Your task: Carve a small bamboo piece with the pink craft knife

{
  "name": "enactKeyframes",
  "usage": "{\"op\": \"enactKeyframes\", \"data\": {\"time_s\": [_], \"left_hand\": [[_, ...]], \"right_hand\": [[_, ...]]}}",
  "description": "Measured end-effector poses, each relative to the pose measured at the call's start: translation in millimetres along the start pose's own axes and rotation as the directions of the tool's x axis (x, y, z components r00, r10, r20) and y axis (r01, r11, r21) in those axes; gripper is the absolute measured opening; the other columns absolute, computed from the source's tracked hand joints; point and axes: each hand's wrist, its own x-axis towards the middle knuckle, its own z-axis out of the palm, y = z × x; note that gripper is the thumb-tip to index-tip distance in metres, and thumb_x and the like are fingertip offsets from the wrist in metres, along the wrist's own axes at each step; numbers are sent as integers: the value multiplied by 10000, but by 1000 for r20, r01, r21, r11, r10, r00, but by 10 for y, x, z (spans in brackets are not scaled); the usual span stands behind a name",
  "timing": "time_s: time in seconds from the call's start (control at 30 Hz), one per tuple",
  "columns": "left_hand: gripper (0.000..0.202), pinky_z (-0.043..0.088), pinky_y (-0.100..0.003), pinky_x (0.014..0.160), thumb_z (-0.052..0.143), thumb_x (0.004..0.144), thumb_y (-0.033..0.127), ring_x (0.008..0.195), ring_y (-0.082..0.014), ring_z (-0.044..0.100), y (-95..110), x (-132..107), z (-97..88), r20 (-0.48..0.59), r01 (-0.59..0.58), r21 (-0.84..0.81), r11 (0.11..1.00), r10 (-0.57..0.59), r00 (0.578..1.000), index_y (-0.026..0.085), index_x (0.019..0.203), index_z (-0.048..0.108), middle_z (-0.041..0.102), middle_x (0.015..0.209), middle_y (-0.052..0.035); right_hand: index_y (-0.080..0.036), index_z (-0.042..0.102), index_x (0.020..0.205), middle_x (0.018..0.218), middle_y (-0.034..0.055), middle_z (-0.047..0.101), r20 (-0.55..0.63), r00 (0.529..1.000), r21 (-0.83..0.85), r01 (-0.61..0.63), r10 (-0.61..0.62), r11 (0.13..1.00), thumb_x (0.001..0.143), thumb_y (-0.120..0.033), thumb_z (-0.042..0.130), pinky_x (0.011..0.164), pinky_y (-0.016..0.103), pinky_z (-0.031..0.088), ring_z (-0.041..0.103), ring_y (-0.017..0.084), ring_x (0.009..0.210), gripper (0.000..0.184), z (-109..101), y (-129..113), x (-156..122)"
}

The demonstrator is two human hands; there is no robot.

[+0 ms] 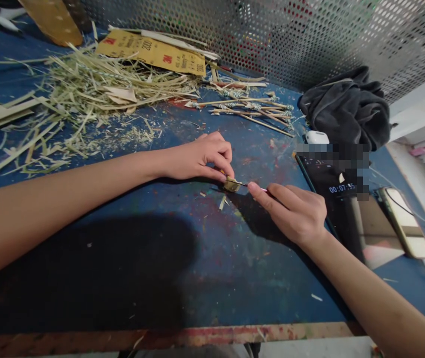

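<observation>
On the desk, left of the tablet, my left hand pinches the small greenish piece; my right hand grips the thin tool against it. I think short, light strokes are safest for the fingertips.

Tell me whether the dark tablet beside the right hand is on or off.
On: the tablet shows lit, colon-separated digits on its dark screen, next to the right hand.

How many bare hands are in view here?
2. The left hand holds a small yellowish-green piece on the paint-stained blue table; the right hand grips a thin dark tool against it.
</observation>
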Motion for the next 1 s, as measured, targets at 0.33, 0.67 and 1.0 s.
{"op": "enactKeyframes", "data": {"time_s": [0.33,0.67,1.0], "left_hand": [[343,254,-368,891,490,914,547,921,-214,437,25,7,-38,47,22,-12,1000,-22,999,341,900,765,598,896,-37],[331,249,-355,879,509,909,527,905,-207,435,7,5,-19,9,36,-3,999,-36,999,318,885,765,573,864,-36],[322,239,-355,869,520,911,518,878,-200,426,-16,4,-14,0,36,-7,999,-36,999,310,888,765,553,841,-31]], "right_hand": [[-288,581,1332,743,-10,630,167,986,104,-29,11,994,959,-125,463,512,246,322,505,99,615,423,8,18,-6],[-279,612,1293,705,-24,616,220,971,78,74,-90,994,969,-126,454,489,270,280,466,101,563,392,-31,52,24],[-286,529,1372,729,-17,659,31,999,-148,41,-37,988,923,-151,577,484,275,287,464,109,541,472,-77,36,-33]]}}
